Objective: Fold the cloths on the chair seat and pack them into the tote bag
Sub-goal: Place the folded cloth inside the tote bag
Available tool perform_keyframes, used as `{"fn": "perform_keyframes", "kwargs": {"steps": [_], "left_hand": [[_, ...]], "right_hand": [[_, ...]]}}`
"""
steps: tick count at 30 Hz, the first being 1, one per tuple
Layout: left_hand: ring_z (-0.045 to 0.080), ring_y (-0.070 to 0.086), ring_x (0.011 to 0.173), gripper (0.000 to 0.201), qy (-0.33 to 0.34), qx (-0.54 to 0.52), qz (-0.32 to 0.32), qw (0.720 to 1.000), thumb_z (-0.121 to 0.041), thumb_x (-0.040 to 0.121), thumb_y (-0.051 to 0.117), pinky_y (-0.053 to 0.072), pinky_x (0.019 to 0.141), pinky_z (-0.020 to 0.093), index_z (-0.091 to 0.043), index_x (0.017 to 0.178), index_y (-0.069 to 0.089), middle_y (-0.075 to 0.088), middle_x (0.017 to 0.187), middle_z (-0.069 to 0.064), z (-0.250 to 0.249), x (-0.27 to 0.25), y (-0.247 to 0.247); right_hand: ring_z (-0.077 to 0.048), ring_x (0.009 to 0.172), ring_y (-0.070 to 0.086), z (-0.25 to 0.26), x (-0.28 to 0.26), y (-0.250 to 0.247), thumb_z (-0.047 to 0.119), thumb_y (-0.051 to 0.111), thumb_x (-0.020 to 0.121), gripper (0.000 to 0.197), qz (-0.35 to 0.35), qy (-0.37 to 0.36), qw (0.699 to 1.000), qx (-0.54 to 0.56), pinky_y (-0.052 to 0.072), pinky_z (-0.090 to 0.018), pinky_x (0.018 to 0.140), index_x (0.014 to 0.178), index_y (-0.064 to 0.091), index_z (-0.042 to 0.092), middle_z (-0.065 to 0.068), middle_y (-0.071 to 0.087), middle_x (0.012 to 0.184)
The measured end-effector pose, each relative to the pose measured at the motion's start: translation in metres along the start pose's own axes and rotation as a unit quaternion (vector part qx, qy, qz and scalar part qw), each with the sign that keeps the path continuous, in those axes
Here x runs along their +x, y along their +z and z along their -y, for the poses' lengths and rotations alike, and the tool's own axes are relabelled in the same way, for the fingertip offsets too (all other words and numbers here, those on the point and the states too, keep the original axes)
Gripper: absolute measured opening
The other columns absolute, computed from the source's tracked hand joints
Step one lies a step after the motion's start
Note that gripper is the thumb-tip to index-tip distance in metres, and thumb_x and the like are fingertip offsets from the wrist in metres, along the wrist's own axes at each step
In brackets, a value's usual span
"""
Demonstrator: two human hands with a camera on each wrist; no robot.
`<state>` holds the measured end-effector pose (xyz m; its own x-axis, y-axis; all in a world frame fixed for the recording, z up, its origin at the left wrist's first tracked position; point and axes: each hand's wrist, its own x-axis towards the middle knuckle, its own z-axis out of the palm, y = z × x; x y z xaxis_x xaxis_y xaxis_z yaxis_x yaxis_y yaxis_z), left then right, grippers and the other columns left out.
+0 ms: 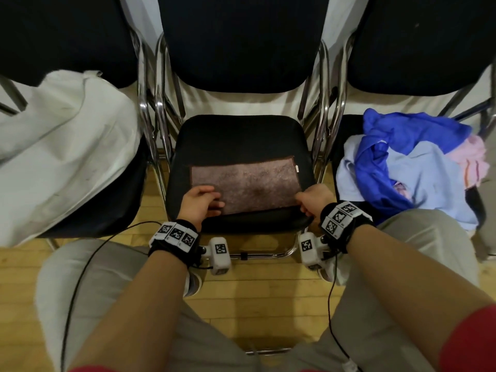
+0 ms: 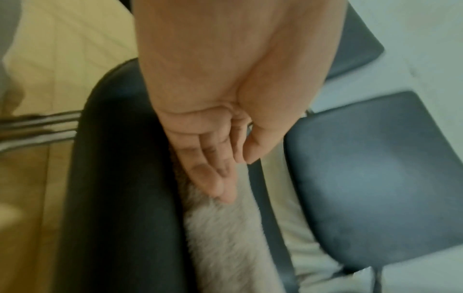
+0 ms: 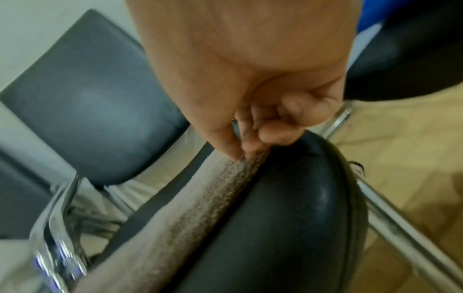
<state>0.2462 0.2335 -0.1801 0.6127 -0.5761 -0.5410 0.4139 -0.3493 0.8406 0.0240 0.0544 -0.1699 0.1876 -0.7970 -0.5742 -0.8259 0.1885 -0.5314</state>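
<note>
From my head view the light is soft, even and indoor, with only faint shadows under the middle chair seat (image 1: 241, 135) and small bright glints along the chrome chair legs (image 1: 158, 114); the wide lens bows the chair backs and stretches my forearms at the lower edge. My left wrist view is dimmer and smeared, the left hand (image 2: 215, 123) soft and the brown cloth (image 2: 225, 234) a fuzzy streak. My right wrist view is blurred too, sharpest on the brown cloth's near edge, with a pale sheen on the seat and streaked glare on the chrome frame (image 3: 57, 237).
</note>
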Motion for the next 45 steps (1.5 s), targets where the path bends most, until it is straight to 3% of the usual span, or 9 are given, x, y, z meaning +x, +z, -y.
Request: {"fn": "perform_keyframes", "kwargs": {"steps": [3,6,12,18,22,27,34,40,45], "left_hand": [[0.021,0.069,0.072,0.021,-0.006,-0.053,-0.011,0.999,-0.007,0.094,0.063,0.057,0.059,0.031,-0.011,0.115,0.062,0.070,0.100,0.011,-0.007,0.000,-0.011],[0.018,0.066,0.073,0.017,0.017,-0.039,-0.079,0.996,-0.009,0.095,0.061,0.056,0.059,0.029,-0.013,0.111,0.064,0.068,0.098,0.008,-0.009,0.003,-0.016],[0.016,0.062,0.077,0.011,0.020,-0.027,-0.126,0.991,-0.011,0.098,0.054,0.053,0.060,0.028,-0.018,0.099,0.063,0.063,0.094,0.004,-0.010,0.007,-0.022],[0.020,0.063,0.078,0.011,-0.012,-0.013,-0.111,0.994,-0.010,0.099,0.053,0.053,0.058,0.030,-0.017,0.097,0.062,0.063,0.095,0.006,-0.012,0.010,-0.024],[0.020,0.064,0.076,0.011,-0.006,0.001,-0.106,0.994,-0.009,0.097,0.053,0.053,0.056,0.030,-0.014,0.101,0.063,0.064,0.098,0.010,-0.010,0.008,-0.023],[0.022,0.066,0.076,0.011,-0.011,-0.020,-0.062,0.998,-0.009,0.096,0.057,0.057,0.058,0.031,-0.011,0.104,0.065,0.066,0.101,0.012,-0.013,0.005,-0.022],[0.026,0.068,0.085,0.015,-0.040,-0.044,0.033,0.998,-0.008,0.097,0.058,0.059,0.082,0.043,-0.007,0.112,0.061,0.068,0.109,0.016,-0.017,0.001,-0.022],[0.031,0.067,0.097,0.019,-0.059,-0.072,0.061,0.994,-0.008,0.099,0.055,0.054,0.091,0.046,-0.007,0.118,0.057,0.066,0.114,0.019,-0.015,-0.001,-0.031],[0.023,0.068,0.080,0.027,-0.052,-0.084,0.069,0.993,-0.008,0.100,0.051,0.055,0.072,0.038,-0.011,0.127,0.053,0.068,0.100,0.012,-0.012,0.000,-0.038]], "right_hand": [[-0.026,0.091,0.065,0.002,0.006,-0.003,0.039,0.067,0.089,0.030,-0.062,-0.052,0.989,-0.121,0.056,-0.038,0.082,0.098,0.065,0.010,-0.006,0.066,0.096],[-0.031,0.107,0.061,0.007,0.011,0.001,0.048,0.068,0.087,0.053,-0.084,-0.059,0.986,-0.131,0.052,-0.038,0.089,0.120,0.056,0.009,-0.009,0.063,0.112],[-0.031,0.084,0.064,0.024,0.017,0.006,0.038,0.065,0.090,0.036,-0.053,-0.064,0.981,-0.177,0.054,-0.036,0.078,0.088,0.070,0.003,-0.015,0.070,0.092],[-0.031,0.075,0.066,0.032,0.016,-0.002,0.019,0.075,0.076,0.019,-0.087,-0.032,0.995,0.025,0.059,-0.043,0.072,0.069,0.067,0.003,-0.013,0.068,0.074],[-0.033,0.083,0.067,0.033,0.013,-0.011,-0.001,0.071,0.078,0.012,0.000,0.045,0.984,0.170,0.060,-0.044,0.069,0.090,0.068,0.001,-0.019,0.071,0.096],[-0.030,0.092,0.062,0.050,0.003,-0.016,0.006,0.065,0.087,0.009,0.048,0.075,0.972,0.218,0.051,-0.037,0.065,0.093,0.059,0.010,-0.014,0.065,0.108],[-0.022,0.072,0.063,0.099,-0.029,0.010,0.006,0.060,0.088,0.012,0.114,-0.062,0.977,0.171,0.056,-0.034,0.067,0.095,0.068,0.010,-0.012,0.064,0.083],[-0.022,0.072,0.066,0.139,-0.051,0.082,0.009,0.060,0.090,0.023,0.139,-0.125,0.978,0.097,0.060,-0.035,0.066,0.111,0.069,0.012,-0.009,0.065,0.084],[-0.024,0.089,0.069,0.139,-0.059,0.118,0.017,0.059,0.098,0.041,0.208,-0.136,0.967,0.048,0.060,-0.038,0.079,0.139,0.053,0.016,-0.010,0.067,0.093]]}}
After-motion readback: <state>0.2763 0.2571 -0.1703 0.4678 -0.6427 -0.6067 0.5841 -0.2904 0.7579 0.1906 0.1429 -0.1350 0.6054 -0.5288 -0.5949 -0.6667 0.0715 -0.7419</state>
